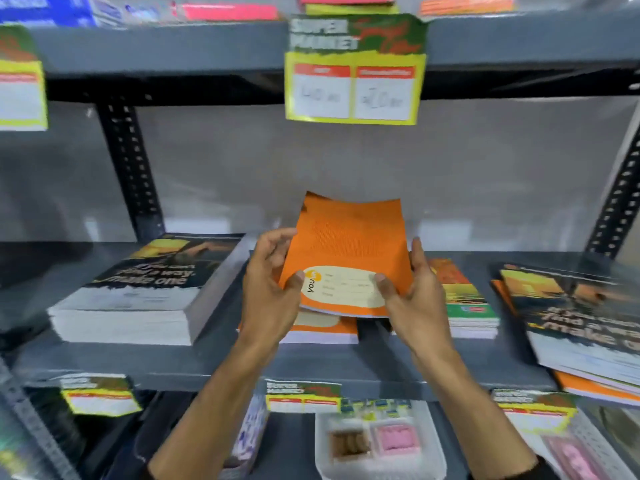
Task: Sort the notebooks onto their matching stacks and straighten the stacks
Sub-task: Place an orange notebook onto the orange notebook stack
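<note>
An orange notebook [346, 244] with a cream label is held tilted above the middle shelf. My left hand [270, 289] grips its left edge and my right hand [412, 296] grips its right edge, thumbs on the label. Below it lies a low orange stack [325, 327] of the same kind, partly hidden by the held book. To the left stands a tall stack of dark "make one" notebooks [145, 289]. Right of my hands is a short green-and-orange stack [467, 306]. At far right a skewed pile [581, 327] has dark notebooks lying on orange ones.
The grey metal shelf [242, 368] carries all the stacks. Price tags [353, 71] hang from the shelf above, close over the held book. Black perforated uprights [128, 161] stand at left and right. A lower shelf holds a white tray of erasers [377, 441].
</note>
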`<state>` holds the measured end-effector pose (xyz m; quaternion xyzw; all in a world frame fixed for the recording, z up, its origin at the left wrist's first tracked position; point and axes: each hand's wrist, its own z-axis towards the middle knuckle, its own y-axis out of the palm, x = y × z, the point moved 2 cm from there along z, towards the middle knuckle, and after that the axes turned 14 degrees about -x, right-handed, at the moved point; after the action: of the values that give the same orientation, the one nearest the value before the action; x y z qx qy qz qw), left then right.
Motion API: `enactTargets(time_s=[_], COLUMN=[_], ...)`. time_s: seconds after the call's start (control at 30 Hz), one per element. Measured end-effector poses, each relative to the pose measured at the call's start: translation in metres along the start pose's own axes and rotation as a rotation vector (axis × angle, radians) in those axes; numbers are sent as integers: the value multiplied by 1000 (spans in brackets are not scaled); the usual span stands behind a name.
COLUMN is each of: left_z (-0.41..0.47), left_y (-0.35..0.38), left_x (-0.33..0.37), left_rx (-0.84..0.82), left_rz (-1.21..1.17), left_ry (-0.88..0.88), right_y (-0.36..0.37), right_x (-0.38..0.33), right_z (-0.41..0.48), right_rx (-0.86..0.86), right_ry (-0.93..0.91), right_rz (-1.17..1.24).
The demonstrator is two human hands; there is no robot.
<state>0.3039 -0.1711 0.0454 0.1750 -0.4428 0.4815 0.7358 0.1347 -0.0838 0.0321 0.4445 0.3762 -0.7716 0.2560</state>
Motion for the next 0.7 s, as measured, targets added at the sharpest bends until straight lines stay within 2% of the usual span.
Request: enactTargets(time_s=[0.17,0.23,0.33,0.43,0.53,0.6,0.7], left_z=[-6,-9,-17,-20,-11,0,16], left_y=[-45,-53,-58,-59,-48,-30,2], left_x=[-42,-60,-83,-81,-63,-49,-34], left_rx=[7,-41,-146,-184,-106,-51,8], left_rz=[77,141,442,680,807,818,881], left_ry=[-90,-173,-305,-370,-261,-108,83], right_y=[58,73,86,85,71,53,20], right_x=[0,7,18,22,17,11,7], right_z=[6,8,5,2,4,7,12], right_rx=[-85,-139,-253,-280,-195,-91,96], right_ry=[75,120,203,169,31,-71,-198], right_rz=[-135,-248,-484,-624,-681,-670,-823])
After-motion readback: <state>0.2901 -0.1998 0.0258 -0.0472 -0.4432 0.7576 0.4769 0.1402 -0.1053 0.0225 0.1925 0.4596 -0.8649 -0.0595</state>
